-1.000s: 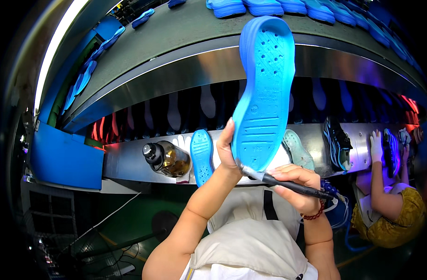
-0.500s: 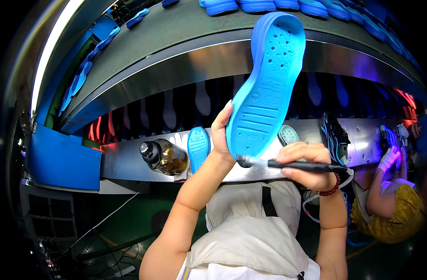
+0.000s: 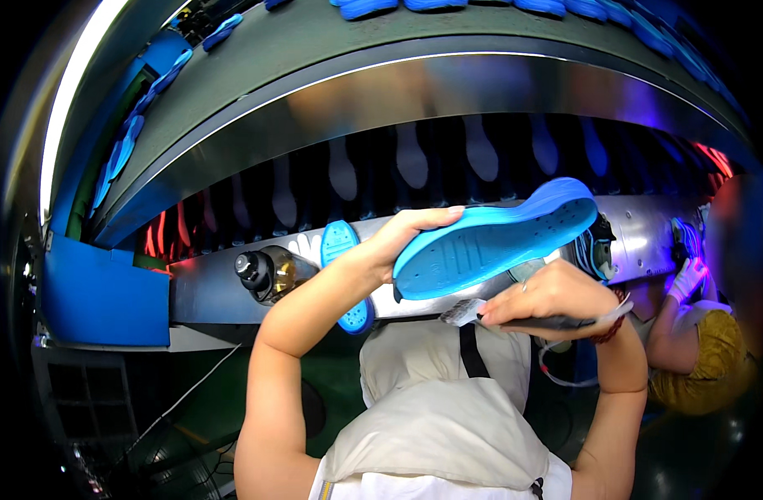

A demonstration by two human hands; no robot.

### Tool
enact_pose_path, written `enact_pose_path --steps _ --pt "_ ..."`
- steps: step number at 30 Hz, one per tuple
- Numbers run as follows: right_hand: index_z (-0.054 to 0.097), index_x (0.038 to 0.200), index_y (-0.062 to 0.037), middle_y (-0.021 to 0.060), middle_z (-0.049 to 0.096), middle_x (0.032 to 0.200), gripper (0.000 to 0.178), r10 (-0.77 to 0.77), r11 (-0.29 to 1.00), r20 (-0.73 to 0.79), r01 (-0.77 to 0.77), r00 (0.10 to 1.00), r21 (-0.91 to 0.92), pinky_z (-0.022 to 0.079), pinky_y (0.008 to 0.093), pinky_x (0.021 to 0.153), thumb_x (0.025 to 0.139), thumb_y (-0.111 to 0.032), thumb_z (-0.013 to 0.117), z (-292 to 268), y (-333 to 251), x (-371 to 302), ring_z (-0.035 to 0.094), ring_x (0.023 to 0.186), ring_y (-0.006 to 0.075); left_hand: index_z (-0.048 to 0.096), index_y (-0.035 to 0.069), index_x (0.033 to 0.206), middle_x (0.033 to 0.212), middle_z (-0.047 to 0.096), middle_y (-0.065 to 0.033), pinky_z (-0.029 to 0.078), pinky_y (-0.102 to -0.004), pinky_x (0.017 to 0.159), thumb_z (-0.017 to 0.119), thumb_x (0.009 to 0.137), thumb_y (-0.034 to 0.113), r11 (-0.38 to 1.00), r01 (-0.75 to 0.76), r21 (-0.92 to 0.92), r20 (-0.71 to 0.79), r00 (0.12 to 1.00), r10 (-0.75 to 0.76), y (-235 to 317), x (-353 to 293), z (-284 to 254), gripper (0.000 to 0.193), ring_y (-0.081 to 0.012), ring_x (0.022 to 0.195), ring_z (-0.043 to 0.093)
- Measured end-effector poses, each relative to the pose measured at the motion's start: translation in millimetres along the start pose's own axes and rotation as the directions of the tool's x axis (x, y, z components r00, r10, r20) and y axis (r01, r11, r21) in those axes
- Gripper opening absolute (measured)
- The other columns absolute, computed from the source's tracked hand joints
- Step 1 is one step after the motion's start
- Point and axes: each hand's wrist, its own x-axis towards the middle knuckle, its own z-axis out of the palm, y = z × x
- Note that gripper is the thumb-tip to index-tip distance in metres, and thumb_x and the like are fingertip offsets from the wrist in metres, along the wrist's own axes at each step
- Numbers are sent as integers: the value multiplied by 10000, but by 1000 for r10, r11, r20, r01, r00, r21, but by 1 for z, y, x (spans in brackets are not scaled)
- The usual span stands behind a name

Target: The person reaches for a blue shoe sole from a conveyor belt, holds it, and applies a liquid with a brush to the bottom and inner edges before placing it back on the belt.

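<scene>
My left hand [image 3: 395,239] grips a bright blue shoe sole [image 3: 490,250] by its near left end. The sole is tilted, with its holed end toward the far right and its ribbed inner face turned toward me. Closed around a black-handled brush [image 3: 463,312] is my right hand [image 3: 556,298], just below the sole. The pale brush tip is apart from the sole, and a thin clear tube runs from the handle's rear. On the metal bench [image 3: 206,292], partly hidden by my left forearm, lies another blue sole [image 3: 338,242].
A dark-capped bottle [image 3: 269,273] stands left on the bench. A dark shoe [image 3: 600,246] sits behind my right hand. Beyond, a green conveyor belt [image 3: 256,79] carries several blue soles above a row of hanging sole shapes [image 3: 413,154]. At right, a co-worker [image 3: 694,358] wears white gloves.
The blue sole has come down and swung to the right, now tilted nearly sideways. The brush has left its near end and dropped slightly lower.
</scene>
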Motion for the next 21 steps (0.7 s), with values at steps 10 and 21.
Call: enact_pose_path --steps 10,21 --pt "622 920 -52 124 636 936 208 102 994 -126 -97 987 49 494 318 744 711 -48 626 -8 29 -17 615 876 260 507 18 1182 1108 546 -189 467 -351 791 590 784 383 989 122 88 -79 990 -115 -4 -3 -8 546 -267 963 558" --pt "661 913 -15 93 661 789 200 488 797 -202 -340 849 499 470 231 647 743 -121 665 17 32 -5 611 717 123 423 49 1259 1214 477 -196 440 -474 864 423 857 465 940 61 -335 37 998 -51 -29 11 -29 579 -328 1060 510"
